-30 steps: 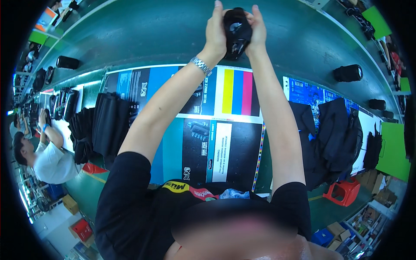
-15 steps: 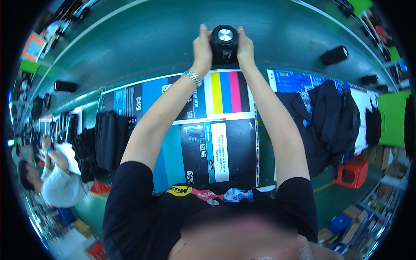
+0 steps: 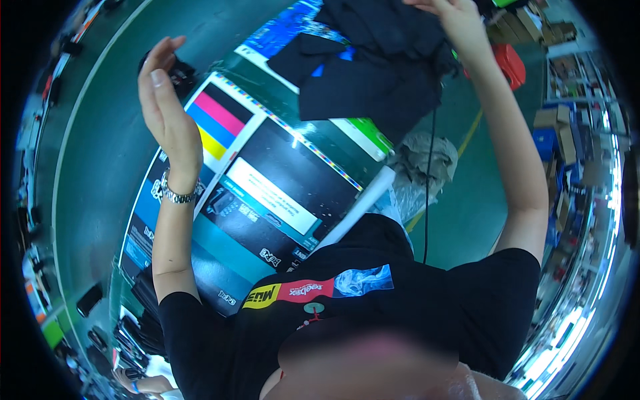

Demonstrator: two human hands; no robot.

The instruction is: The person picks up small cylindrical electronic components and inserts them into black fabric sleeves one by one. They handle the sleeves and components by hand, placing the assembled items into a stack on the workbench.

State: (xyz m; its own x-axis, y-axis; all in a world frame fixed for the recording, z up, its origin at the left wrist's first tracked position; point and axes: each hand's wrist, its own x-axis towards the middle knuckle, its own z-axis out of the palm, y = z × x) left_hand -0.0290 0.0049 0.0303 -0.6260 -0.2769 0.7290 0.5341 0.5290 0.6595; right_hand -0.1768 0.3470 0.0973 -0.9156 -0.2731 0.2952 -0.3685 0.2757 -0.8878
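My left hand is raised at the upper left with its fingers stretched and nothing visibly in it. Just behind its fingers is a black cylindrical speaker, partly hidden by the hand; whether they touch I cannot tell. My right hand reaches to the top edge of the view, by the far side of a heap of black fabric pieces. Its visible fingers are extended and appear to hold nothing; the frame cuts off part of the hand.
Printed sheets with colour bars cover the green worktable before me. Another black cylinder lies at the lower left, near a co-worker's hand. A red stool, a dark cable and cardboard boxes are to the right.
Both hands have come off the speaker they were holding. My body has turned right, and my right hand has swung across to the black fabric heap.
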